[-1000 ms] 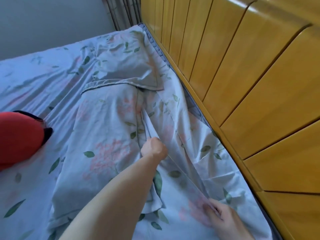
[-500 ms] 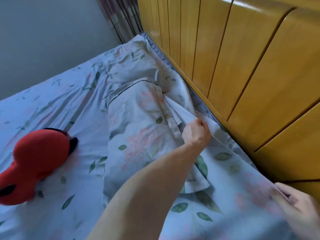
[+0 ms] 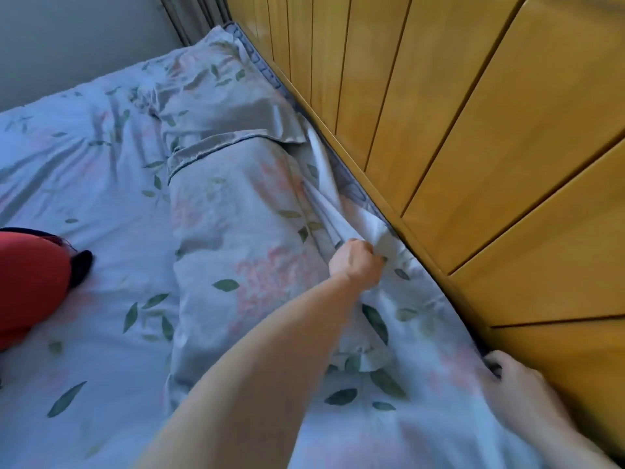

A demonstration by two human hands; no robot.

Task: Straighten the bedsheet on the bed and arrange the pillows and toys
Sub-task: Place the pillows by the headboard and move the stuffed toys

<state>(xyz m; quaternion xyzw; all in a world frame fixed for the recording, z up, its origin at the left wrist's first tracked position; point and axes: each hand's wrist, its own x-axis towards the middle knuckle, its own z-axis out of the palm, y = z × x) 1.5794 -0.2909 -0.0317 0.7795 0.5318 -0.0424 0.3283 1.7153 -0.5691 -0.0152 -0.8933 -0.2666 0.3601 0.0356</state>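
Step in hand, by judgement: straightening the sheet (image 3: 101, 184) along the headboard (image 3: 473, 147) side of the bed; pillows and toy not yet arranged. The left hand (image 3: 356, 264) is fisted, its grip clamped on a bunched fold of sheet edge close against the foot of the headboard, the fold drawn taut from the fist up toward the far corner. The right hand (image 3: 521, 397) sits lower at the same edge, fingers curled over the sheet's border where it meets the headboard; blur prevents certainty, but the grip appears clamped on the cloth. The near pillow (image 3: 243, 252) lies lengthwise just beside the left hand, its flap end touching the far pillow (image 3: 216, 96) at the top corner. Both wear the same leaf print as the sheet. The sheet shows creases left of the pillows. A red toy (image 3: 30, 286) lies well apart at the left margin, partly out of view. Next move likely calls for an even pull by both hands along the edge, then tucking the slack down the gap, taking care not to drag the near pillow askew.
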